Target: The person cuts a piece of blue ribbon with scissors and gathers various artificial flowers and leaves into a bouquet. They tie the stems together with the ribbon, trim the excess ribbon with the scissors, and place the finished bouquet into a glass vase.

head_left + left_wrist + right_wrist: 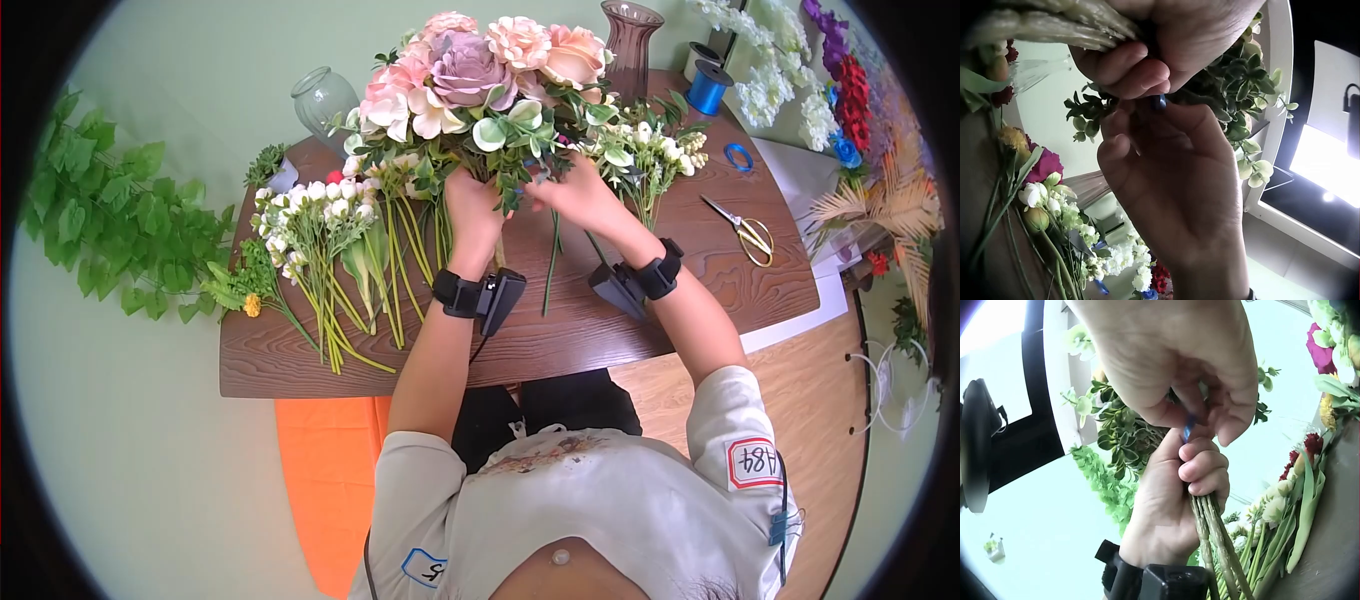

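Note:
In the head view a bouquet [470,75] of pink, peach and mauve artificial roses with green leaves stands upright over the table. My left hand [473,222] grips its stems below the blooms; in the right wrist view the curled fingers wrap the thick stems [1215,540], whose ends extend below the fist. My right hand [585,200] is close beside it, thumb and fingers pinching a short bit of blue ribbon [1189,430] at the stems, just above the left fingers. Most of the ribbon is hidden by the hands.
White flower stems [330,215] lie on the table's left side, more white blooms [645,150] on the right. Scissors [745,230], a blue ribbon spool [709,85] and a blue ring [738,157] lie at right. Glass vases [325,105] stand at the back.

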Available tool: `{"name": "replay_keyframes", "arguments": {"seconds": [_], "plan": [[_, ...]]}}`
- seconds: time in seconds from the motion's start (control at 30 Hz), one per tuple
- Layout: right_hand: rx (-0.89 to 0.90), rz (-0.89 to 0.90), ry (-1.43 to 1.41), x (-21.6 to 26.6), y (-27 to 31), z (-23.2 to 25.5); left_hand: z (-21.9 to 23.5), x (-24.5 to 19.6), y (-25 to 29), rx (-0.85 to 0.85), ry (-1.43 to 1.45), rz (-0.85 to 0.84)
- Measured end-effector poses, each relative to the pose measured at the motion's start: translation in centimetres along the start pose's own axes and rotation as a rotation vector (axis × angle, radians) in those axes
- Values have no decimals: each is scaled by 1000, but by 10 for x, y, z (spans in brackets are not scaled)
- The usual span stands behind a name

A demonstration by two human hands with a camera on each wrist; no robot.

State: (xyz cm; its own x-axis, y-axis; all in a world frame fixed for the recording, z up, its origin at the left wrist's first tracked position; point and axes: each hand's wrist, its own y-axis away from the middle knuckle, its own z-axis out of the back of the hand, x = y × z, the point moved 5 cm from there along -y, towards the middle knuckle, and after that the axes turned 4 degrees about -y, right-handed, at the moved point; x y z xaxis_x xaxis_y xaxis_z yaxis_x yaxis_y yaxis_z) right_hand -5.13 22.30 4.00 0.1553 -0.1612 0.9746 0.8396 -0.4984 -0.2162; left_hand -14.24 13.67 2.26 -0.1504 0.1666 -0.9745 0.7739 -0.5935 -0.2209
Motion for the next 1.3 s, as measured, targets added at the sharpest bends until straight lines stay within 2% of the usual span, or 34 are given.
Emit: {"name": "replay_keyframes", "arguments": {"seconds": [0.07,0.1,0.2,0.27,0.33,0.37,0.43,0.47,0.53,0.6,0.7,0.87,0.93,1.0,1.07,1.2,1.27,1.3], "plan": [[47,148,183,7,3,-3,0,-2,0,36,2,19],[36,283,327,14,3,-5,0,-2,1,36,1,19],[72,253,439,23,9,-7,1,-1,1,43,-69,8],[42,295,391,14,8,-8,1,0,1,49,-28,37],[-201,610,499,18,12,-4,-1,-1,4,51,-42,50],[-202,610,499,13,11,-3,-2,-3,5,54,-56,63],[-92,253,344,-13,1,2,-3,-5,8,79,-25,70],[-92,253,344,-13,0,2,-4,-6,10,104,5,77],[-78,43,128,-25,-3,2,-5,-7,11,116,10,69],[-79,56,135,-14,1,0,-5,-8,11,128,14,61],[-89,93,103,-11,1,-2,-10,-7,12,209,254,42],[-172,157,48,-20,0,-1,-11,-7,12,182,206,2],[-160,49,91,-20,0,1,-10,-6,11,159,164,0],[-142,41,128,-16,1,1,-10,-6,11,155,114,-18],[-145,192,412,-13,2,1,-10,-6,11,151,122,-26],[-242,293,377,-2,4,3,-7,-6,10,166,93,18],[5,81,351,-6,3,3,-7,-4,14,175,162,-12],[48,100,256,-9,0,5,-7,-3,15,182,233,-43]]}}
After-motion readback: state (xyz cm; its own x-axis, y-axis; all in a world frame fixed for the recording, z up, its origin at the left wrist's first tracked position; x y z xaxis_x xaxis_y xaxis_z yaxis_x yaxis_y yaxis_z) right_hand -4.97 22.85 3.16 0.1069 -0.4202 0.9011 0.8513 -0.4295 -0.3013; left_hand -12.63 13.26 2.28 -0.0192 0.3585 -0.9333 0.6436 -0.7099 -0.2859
